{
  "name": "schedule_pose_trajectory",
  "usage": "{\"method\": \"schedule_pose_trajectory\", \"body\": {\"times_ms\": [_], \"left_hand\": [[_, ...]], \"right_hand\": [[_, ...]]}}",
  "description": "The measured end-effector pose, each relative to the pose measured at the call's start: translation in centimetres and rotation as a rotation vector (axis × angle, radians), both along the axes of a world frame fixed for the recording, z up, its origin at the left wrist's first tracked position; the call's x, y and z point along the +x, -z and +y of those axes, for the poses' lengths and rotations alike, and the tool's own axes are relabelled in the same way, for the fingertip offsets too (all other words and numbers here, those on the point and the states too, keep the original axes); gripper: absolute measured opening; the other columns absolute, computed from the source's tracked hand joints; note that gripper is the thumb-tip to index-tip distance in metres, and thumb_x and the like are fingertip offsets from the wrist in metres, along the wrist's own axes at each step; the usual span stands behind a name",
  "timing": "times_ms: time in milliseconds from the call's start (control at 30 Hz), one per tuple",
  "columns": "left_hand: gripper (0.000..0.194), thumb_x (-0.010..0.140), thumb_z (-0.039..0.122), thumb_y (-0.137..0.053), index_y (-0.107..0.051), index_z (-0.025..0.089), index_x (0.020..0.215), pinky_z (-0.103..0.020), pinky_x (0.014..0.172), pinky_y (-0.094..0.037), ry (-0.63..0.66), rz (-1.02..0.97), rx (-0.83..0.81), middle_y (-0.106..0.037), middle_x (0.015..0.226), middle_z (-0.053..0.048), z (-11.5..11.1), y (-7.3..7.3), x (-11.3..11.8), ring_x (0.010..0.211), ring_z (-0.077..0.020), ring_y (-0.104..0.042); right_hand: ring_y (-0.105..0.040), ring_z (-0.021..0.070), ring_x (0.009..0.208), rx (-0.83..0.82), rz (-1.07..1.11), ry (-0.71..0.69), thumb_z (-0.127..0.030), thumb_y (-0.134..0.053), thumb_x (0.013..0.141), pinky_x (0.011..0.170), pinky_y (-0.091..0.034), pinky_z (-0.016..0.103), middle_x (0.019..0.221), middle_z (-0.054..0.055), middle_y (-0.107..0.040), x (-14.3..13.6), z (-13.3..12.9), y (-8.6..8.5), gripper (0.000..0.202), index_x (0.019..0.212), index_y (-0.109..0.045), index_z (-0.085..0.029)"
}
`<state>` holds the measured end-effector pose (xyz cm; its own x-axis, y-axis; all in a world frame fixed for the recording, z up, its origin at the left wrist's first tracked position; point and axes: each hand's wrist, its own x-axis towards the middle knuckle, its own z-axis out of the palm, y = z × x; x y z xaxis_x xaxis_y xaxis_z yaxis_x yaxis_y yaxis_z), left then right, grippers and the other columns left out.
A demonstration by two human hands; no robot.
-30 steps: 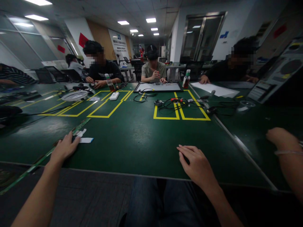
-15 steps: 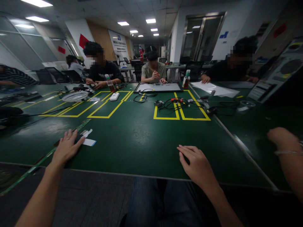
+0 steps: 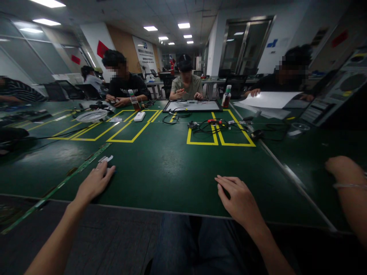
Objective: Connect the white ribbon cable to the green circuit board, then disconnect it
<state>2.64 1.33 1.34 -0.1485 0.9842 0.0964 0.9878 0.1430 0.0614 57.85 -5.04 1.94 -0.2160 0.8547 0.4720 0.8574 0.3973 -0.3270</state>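
Observation:
My left hand [image 3: 96,181] rests on the table over a white flat ribbon cable [image 3: 108,159]. Its fingers bend down onto the cable and cover most of it, while the thumb stays apart from them; no lift shows. Just left of this hand lies a long, narrow green circuit board strip [image 3: 65,181], its near end sticking out past the table edge. My right hand [image 3: 236,194] lies idle on the tabletop near the front edge. Its fingers are stretched out loosely with the thumb slightly apart, and it holds nothing.
Yellow tape outlines mark the green table [image 3: 166,172]. Ahead lie black cables [image 3: 200,126] with a red-handled tool [image 3: 215,121], a white box [image 3: 139,116] and drink bottles [image 3: 226,96]. Co-workers sit opposite; another person's arm [image 3: 345,172] rests at right. A computer case [image 3: 338,89] stands beyond.
My left hand has moved right, off the circuit board strip and onto the ribbon cable, with its fingers drawn in. My right hand stays put. A co-worker opposite has raised a white sheet.

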Motion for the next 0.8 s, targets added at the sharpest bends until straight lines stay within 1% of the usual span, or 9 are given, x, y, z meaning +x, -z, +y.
{"method": "schedule_pose_trajectory", "body": {"times_ms": [67,133,233,333,433,533,633,733,800], "left_hand": [[0.072,0.108,0.049,-0.021,-0.037,-0.003,0.156,-0.054,0.123,-0.033,-0.035,0.015,-0.023,-0.038,0.166,-0.026,0.3,0.6,0.9,0.157,-0.0403,-0.032],[0.077,0.107,0.047,-0.017,-0.030,-0.008,0.160,-0.059,0.127,-0.022,-0.057,0.030,-0.037,-0.027,0.170,-0.028,0.6,1.1,1.8,0.160,-0.0430,-0.020],[0.080,0.106,0.047,-0.015,-0.026,-0.006,0.164,-0.055,0.130,-0.018,0.024,0.013,-0.055,-0.024,0.172,-0.025,0.6,1.8,3.7,0.162,-0.0381,-0.018],[0.079,0.106,0.049,-0.017,-0.027,-0.001,0.166,-0.050,0.132,-0.018,0.200,-0.025,-0.033,-0.023,0.173,-0.020,0.2,2.1,6.7,0.163,-0.0322,-0.019],[0.073,0.108,0.048,-0.020,-0.025,0.007,0.168,-0.050,0.132,-0.019,0.411,-0.067,0.012,-0.023,0.174,-0.016,-0.9,1.8,10.9,0.163,-0.0292,-0.020],[0.067,0.110,0.045,-0.026,-0.017,0.018,0.171,-0.051,0.133,-0.019,0.628,-0.113,0.027,-0.019,0.175,-0.010,-2.6,0.9,15.7,0.163,-0.0265,-0.019],[0.069,0.111,0.040,-0.032,-0.003,0.026,0.172,-0.050,0.134,-0.017,0.822,-0.161,0.004,-0.013,0.176,-0.006,-4.6,-0.3,20.3,0.164,-0.0245,-0.014],[0.074,0.110,0.035,-0.035,0.007,0.030,0.170,-0.050,0.135,-0.017,0.959,-0.205,-0.024,-0.009,0.176,-0.003,-6.4,-1.4,24.1,0.164,-0.0227,-0.010],[0.076,0.109,0.032,-0.037,0.009,0.030,0.170,-0.050,0.136,-0.017,1.022,-0.213,-0.045,-0.007,0.176,-0.001,-7.3,-1.8,25.9,0.164,-0.0225,-0.009]], "right_hand": [[-0.069,0.0256,0.115,0.009,-0.004,-0.001,-0.023,-0.054,0.102,0.098,-0.059,0.049,0.127,0.007,-0.077,0.0,0.0,-0.1,0.033,0.127,-0.075,-0.026],[-0.069,0.0255,0.114,0.017,-0.012,0.001,-0.023,-0.054,0.101,0.097,-0.059,0.049,0.126,0.007,-0.077,-0.1,0.0,-0.1,0.033,0.126,-0.075,-0.026],[-0.069,0.0253,0.114,0.021,-0.017,0.006,-0.023,-0.054,0.101,0.096,-0.060,0.048,0.126,0.006,-0.077,-0.1,-0.1,-0.3,0.033,0.126,-0.076,-0.026],[-0.069,0.0252,0.114,0.011,-0.015,0.010,-0.023,-0.054,0.101,0.097,-0.059,0.048,0.126,0.007,-0.077,-0.1,-0.1,-0.3,0.033,0.126,-0.076,-0.025],[-0.069,0.0252,0.115,0.013,-0.015,0.010,-0.023,-0.054,0.101,0.097,-0.059,0.048,0.126,0.007,-0.077,-0.1,-0.1,-0.2,0.033,0.126,-0.075,-0.026],[-0.069,0.0255,0.113,0.027,-0.022,0.021,-0.024,-0.054,0.101,0.095,-0.059,0.047,0.126,0.008,-0.077,0.0,0.0,-0.1,0.034,0.127,-0.075,-0.025],[-0.069,0.0269,0.114,0.039,-0.017,0.040,-0.025,-0.053,0.101,0.095,-0.059,0.049,0.127,0.009,-0.077,0.1,0.0,0.1,0.035,0.130,-0.074,-0.024],[-0.068,0.0275,0.114,0.041,-0.010,0.043,-0.025,-0.053,0.102,0.096,-0.058,0.050,0.128,0.010,-0.076,0.1,0.0,0.2,0.035,0.131,-0.073,-0.024],[-0.068,0.0274,0.115,0.036,-0.015,0.042,-0.024,-0.053,0.102,0.097,-0.058,0.049,0.129,0.009,-0.076,0.1,0.0,0.3,0.035,0.130,-0.073,-0.024]]}}
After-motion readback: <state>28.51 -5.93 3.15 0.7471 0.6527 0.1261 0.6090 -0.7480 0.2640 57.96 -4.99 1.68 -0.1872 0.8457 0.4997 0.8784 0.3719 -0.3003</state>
